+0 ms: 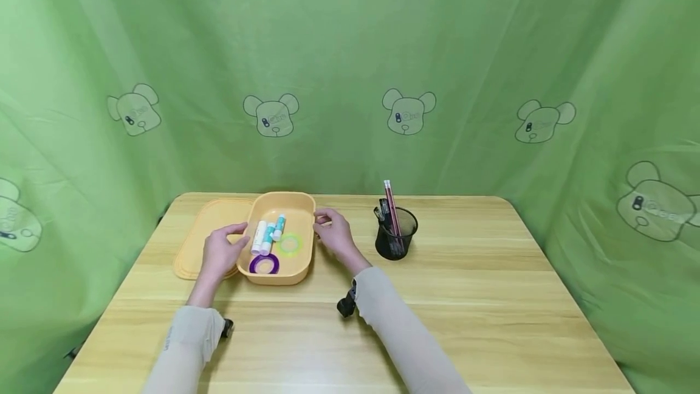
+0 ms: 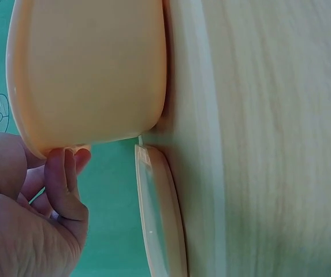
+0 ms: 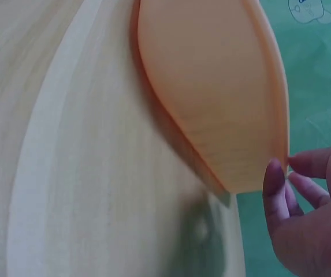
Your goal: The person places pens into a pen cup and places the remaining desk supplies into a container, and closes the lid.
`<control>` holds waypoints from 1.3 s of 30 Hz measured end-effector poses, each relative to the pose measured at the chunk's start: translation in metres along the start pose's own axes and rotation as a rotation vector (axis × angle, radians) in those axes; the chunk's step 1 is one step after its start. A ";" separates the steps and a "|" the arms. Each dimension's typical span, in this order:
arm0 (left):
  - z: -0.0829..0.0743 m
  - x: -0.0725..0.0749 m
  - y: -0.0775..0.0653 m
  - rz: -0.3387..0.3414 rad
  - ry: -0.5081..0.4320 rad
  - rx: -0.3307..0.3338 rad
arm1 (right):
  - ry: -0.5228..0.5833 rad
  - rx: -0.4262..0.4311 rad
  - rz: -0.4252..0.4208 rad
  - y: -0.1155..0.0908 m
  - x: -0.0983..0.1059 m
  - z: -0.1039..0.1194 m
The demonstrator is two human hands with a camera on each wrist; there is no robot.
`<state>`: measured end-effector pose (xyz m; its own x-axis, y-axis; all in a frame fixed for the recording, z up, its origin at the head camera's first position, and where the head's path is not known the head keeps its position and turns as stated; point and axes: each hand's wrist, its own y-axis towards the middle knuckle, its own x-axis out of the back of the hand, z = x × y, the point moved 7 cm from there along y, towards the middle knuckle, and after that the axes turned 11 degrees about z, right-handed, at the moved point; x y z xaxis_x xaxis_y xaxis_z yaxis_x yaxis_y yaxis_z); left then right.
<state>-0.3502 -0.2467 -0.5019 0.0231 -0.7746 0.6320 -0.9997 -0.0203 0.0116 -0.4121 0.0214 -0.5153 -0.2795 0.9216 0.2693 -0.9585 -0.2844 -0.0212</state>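
Note:
An orange plastic box point(image 1: 298, 205) sits without its lid on the left part of the table. My left hand point(image 1: 220, 252) pinches its left rim, the thumb against the outer wall in the left wrist view. On the opposite side my right hand point(image 1: 335, 233) pinches the right rim, thumb outside, as the right wrist view shows. Inside lie three glue sticks, among them a white one point(image 1: 259, 238) and a small teal one point(image 1: 279, 227). A purple ring point(image 1: 252, 264) and a yellow-green ring point(image 1: 298, 246), which look like tape rolls, lie nearer the front.
The matching orange lid point(image 1: 199, 242) lies flat left of the box, partly behind my left hand. To the right stands a black mesh pen cup point(image 1: 392, 247) with pens and red-striped pencils point(image 1: 391, 202). A green curtain point(image 1: 339, 29) surrounds the wooden table point(image 1: 470, 297).

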 end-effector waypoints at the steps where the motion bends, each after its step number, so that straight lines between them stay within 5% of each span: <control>1: 0.000 0.000 0.000 0.004 -0.002 -0.001 | 0.034 -0.013 0.009 0.000 -0.001 -0.003; 7: 0.001 -0.001 0.001 0.002 -0.002 0.006 | 0.126 -0.032 0.049 0.000 -0.003 -0.008; 26: 0.005 0.003 0.000 -0.015 0.021 -0.015 | 0.147 -0.026 0.055 0.002 -0.005 -0.011; 32: 0.014 0.017 0.000 -0.030 -0.043 -0.011 | 0.167 -0.050 0.048 0.000 -0.005 -0.014; 39: 0.039 0.052 -0.002 -0.120 0.084 -0.016 | 0.197 -0.043 0.063 -0.002 -0.006 -0.007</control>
<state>-0.3467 -0.3118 -0.4995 0.1423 -0.7117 0.6879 -0.9898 -0.0985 0.1028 -0.4089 0.0182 -0.5233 -0.3407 0.9374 0.0728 -0.9391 -0.3356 -0.0740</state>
